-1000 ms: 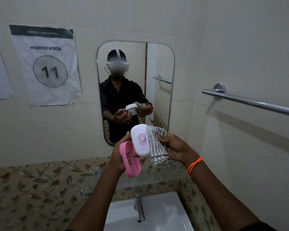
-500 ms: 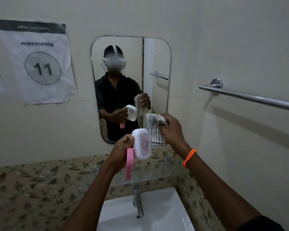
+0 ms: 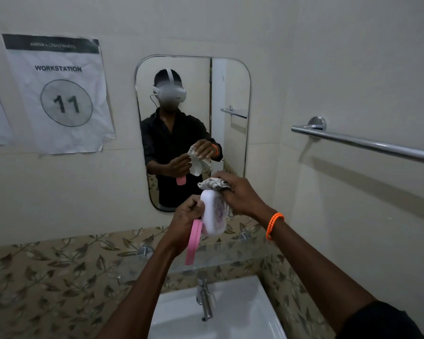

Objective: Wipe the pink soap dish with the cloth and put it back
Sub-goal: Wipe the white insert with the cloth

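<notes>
At the centre of the frame the left hand point(image 3: 185, 221) grips the soap dish, its fingers curled round the near edges of two parts: a white lid point(image 3: 213, 214) with a faint patterned face, held upright, and the pink soap dish point(image 3: 193, 241) tray, seen edge-on and hanging down just below and left of the lid. Both parts are held up in the air above the sink point(image 3: 230, 314), in front of the lower edge of the mirror point(image 3: 230, 94). The right hand point(image 3: 240, 194) comes in from the right with its fingers curled round a bunched striped cloth point(image 3: 212, 184), pressing it against the top and right face of the white lid; part of the cloth pokes out above the lid and part is hidden behind the hand. An orange beaded bracelet point(image 3: 274, 225) sits on the right wrist.

Below, at the bottom centre, a chrome tap point(image 3: 204, 297) stands at the back of the white sink. A band of leaf-patterned tiles point(image 3: 47, 277) runs across the lower left, with a glass shelf point(image 3: 230, 253) fixed along it behind the hands. In the upper left a paper sign point(image 3: 59, 94) reads WORKSTATION 11. A chrome towel rail point(image 3: 365, 143) crosses the wall at the right. The mirror reflects the person in a dark shirt wearing a headset, with both hands on the dish and cloth
</notes>
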